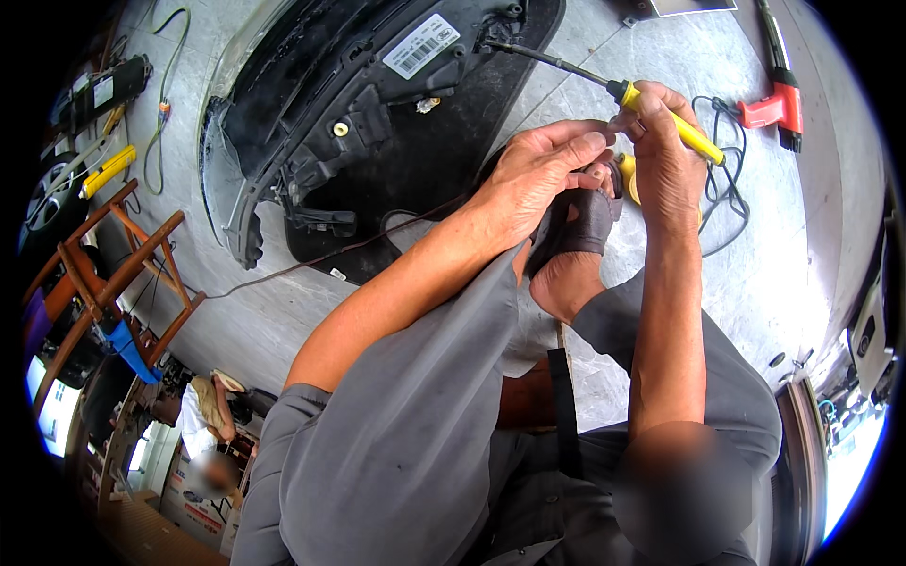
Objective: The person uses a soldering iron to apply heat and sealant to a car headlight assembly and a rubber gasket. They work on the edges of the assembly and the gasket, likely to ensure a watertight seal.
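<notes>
My right hand is closed round the yellow handle of a soldering iron. Its long metal shaft points to the far left, and the tip meets the upper right end of a black car headlight housing. Close beside it, my left hand has its fingers bent together in a pinch; what they hold, if anything, is too small to make out. The housing lies back side up on a black mat and carries a white label. Partly hidden behind my right hand is a yellow round thing.
A red heat gun lies at the far right by a looped black cable. One thin dark cord crosses the tiled floor. On the left are a brown metal frame and a wheel. Another person is at lower left.
</notes>
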### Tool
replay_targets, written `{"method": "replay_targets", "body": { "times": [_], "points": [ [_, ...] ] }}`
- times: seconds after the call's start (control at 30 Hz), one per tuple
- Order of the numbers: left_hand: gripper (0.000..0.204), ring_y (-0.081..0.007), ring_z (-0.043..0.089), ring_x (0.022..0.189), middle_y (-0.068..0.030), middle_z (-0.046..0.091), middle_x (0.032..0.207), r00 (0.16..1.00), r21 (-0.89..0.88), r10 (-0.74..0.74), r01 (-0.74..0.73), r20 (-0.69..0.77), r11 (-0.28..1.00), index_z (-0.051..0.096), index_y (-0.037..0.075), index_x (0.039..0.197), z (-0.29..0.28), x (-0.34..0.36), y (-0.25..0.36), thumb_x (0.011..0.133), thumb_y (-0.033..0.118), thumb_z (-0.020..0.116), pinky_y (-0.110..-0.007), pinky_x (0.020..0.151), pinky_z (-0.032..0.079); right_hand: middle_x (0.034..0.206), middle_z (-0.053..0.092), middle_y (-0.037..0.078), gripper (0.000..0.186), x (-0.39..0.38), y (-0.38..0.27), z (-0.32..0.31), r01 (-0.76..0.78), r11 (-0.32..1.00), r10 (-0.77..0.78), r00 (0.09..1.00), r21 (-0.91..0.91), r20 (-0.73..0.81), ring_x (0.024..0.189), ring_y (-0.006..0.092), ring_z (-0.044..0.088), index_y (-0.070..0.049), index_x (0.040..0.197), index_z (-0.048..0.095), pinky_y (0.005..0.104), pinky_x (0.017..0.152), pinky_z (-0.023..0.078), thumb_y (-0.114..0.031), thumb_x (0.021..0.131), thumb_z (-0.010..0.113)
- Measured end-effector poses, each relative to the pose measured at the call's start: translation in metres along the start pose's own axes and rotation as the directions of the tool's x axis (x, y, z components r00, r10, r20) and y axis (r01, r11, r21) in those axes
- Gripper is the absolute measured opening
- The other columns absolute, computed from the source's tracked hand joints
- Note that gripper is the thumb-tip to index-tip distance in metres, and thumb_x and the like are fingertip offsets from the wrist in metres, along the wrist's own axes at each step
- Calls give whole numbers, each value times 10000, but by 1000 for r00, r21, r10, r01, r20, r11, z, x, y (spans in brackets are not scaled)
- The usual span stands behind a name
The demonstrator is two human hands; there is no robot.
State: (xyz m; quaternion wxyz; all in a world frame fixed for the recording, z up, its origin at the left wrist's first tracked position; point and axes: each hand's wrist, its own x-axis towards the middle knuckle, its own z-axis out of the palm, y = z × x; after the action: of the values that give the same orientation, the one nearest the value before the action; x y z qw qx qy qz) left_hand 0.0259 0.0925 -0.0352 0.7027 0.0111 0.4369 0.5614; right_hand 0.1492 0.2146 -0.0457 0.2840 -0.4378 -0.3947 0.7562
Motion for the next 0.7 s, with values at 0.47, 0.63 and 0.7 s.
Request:
{"method": "replay_targets", "body": {
  "times": [0.47,0.63,0.7],
  "points": [
    [456,-203,632,1159,-105,644,1302,1000,-28,16,-16,25,999,584,-30,1368,-1,-1,1,1046,291,605,-379,993,511,938,706,96,297,-9,4,6,-29,998,32,999,62,-45,812,150,676,1,1136,664,260,725,551,-212,943,738],
    [467,-210,622,1179,-111,641,1314,1000,-28,12,-11,27,1000,573,-33,1385,-2,1,1,1046,287,604,-385,1001,511,935,708,97,298,-8,5,7,-7,998,11,999,66,-47,811,149,678,3,1140,663,261,728,550,-212,946,735],
    [468,-210,622,1181,-112,640,1318,999,-34,16,-15,28,999,570,-32,1390,-2,1,1,1046,284,604,-385,1005,512,936,709,97,296,-8,6,7,3,997,0,999,71,-46,809,149,678,4,1139,664,261,731,548,-210,947,734]
  ]
}}
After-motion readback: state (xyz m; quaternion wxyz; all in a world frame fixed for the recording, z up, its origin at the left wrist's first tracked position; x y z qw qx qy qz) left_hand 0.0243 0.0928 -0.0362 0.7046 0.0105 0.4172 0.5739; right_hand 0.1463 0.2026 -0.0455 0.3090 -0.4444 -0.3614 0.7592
